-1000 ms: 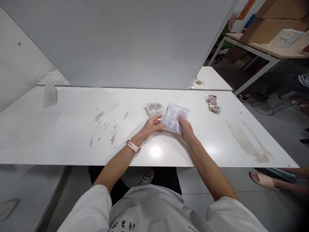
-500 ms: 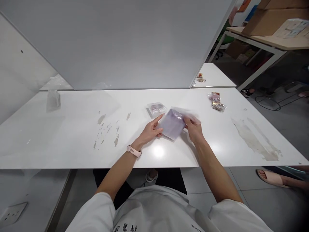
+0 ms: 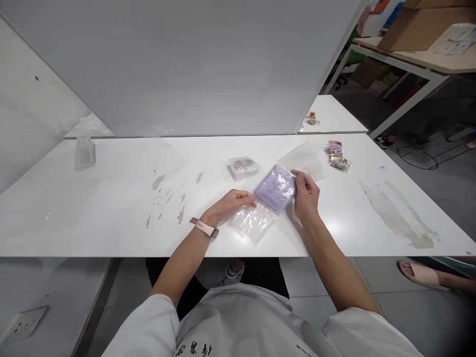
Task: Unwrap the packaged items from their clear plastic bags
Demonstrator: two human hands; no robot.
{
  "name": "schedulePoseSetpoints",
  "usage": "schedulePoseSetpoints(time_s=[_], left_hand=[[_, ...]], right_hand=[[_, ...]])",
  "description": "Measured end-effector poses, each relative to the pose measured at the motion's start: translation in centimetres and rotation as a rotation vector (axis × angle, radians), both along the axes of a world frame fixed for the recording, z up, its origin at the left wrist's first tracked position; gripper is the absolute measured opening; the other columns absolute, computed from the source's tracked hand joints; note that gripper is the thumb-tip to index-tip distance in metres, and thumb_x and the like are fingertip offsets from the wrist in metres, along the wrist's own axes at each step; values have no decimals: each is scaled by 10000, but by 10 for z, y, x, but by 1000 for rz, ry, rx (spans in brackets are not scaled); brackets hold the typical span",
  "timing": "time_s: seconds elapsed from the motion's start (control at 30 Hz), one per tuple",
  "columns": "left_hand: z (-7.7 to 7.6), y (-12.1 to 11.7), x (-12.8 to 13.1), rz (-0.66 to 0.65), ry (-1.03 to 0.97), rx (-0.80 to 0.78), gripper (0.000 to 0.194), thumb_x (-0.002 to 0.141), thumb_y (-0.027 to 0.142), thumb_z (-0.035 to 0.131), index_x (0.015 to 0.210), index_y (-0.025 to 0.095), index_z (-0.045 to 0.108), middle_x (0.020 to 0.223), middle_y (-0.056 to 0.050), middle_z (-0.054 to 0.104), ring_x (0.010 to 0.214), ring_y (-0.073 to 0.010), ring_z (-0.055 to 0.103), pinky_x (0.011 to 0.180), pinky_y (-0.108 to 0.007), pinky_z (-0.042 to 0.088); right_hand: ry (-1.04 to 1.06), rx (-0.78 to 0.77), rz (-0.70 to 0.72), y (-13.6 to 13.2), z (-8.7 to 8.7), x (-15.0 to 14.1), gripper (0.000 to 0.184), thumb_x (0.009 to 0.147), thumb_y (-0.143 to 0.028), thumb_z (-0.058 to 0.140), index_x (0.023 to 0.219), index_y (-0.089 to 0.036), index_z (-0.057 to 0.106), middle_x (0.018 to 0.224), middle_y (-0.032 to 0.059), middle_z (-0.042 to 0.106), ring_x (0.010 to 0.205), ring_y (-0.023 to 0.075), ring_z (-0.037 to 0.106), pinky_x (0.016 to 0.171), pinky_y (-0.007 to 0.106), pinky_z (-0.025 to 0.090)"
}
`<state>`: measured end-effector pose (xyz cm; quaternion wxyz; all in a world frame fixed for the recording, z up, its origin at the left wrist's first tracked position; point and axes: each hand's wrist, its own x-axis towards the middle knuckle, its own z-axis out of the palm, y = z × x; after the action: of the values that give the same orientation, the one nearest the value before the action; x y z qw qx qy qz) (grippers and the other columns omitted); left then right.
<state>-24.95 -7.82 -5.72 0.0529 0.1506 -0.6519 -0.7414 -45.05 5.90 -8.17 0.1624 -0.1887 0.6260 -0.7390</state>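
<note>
My right hand [image 3: 307,195] grips the right corner of a flat, square purple packet [image 3: 275,188] with a shiny surface. A crinkled clear plastic bag [image 3: 255,222] spreads below the packet's lower left side. My left hand [image 3: 238,201] is closed, its thumb and fingers pinching the bag's upper edge near the packet's left corner. Whether the packet's lower edge lies inside the bag, I cannot tell. Behind my right hand a translucent frosted sleeve [image 3: 303,159] lies on the table. Just beyond my left hand sits a clear packet with pinkish contents [image 3: 243,168].
Small shiny wrapped packets [image 3: 337,156] lie on the white table [image 3: 111,213] at right. A translucent pouch [image 3: 85,153] is at the far left. A grey panel [image 3: 208,69] rises along the back edge. Another person's sandalled foot [image 3: 420,273] shows at lower right.
The frosted sleeve has left my right hand and now lies on the table. The purple packet shows uncovered by it, and the clear bag is spread out toward me.
</note>
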Motion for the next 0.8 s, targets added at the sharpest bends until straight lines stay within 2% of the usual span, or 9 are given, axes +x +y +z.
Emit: schedulePoseSetpoints(time_s=[0.03,0.13,0.27,0.37,0.43,0.53,0.63,0.7,0.8], left_hand=[[-3,2,-3,60,31,-21,283,805,458,765,899,192,742,1029,-76,699,1091,-244,600,1038,-434,416],[-6,10,-8,199,118,-95,476,736,311,835,1172,230,662,1336,-94,603,1316,-280,487,1099,-453,368],[-3,18,-8,253,65,-294,603,806,341,776,1362,285,549,1535,-92,442,1393,-316,428,1129,-491,349],[-1,23,-9,274,37,-440,664,810,416,769,1407,266,521,1571,-110,395,1429,-348,387,1170,-501,313],[0,27,-9,267,26,-464,755,789,458,787,1447,242,485,1563,-134,405,1456,-369,344,1197,-510,270],[5,32,-8,208,41,-365,919,757,465,821,1531,233,381,1627,-152,295,1496,-406,255,1203,-531,261],[10,32,-6,135,83,-155,1065,741,413,848,1595,281,227,1674,-135,167,1521,-394,207,1200,-552,283],[11,30,-5,96,112,3,1053,762,376,834,1598,316,196,1649,-132,240,1493,-366,296,1174,-546,339],[8,25,-5,91,165,232,809,784,317,792,1498,282,413,1469,-124,512,1349,-333,504,1102,-506,434]], right_hand=[[-14,-4,-5,0,1,1,445,796,-642,688,983,-242,748,723,-25,571,614,110,477,550,240,399],[-91,-27,-1,1,5,2,434,781,-630,711,980,-246,743,685,-38,524,586,100,456,526,225,403],[-143,-12,97,1,6,6,444,774,-626,722,984,-235,747,800,-6,610,641,108,515,523,220,428],[-166,22,255,-1,4,13,549,817,-687,643,1133,-246,721,851,8,649,659,128,550,540,243,469],[-175,47,372,-3,4,18,617,838,-728,583,1236,-266,680,904,16,673,684,144,578,547,258,490],[-142,79,533,-5,5,28,643,872,-748,511,1333,-315,623,1082,31,699,805,180,639,595,285,530],[-51,107,676,-5,7,39,617,920,-703,479,1414,-342,564,1201,42,692,942,215,670,743,340,570],[66,122,736,-4,7,45,589,945,-644,497,1458,-356,523,1290,46,661,1042,232,664,862,387,561],[370,143,674,-4,6,49,502,951,-573,540,1410,-373,573,1394,42,603,1190,261,601,1010,480,498]])
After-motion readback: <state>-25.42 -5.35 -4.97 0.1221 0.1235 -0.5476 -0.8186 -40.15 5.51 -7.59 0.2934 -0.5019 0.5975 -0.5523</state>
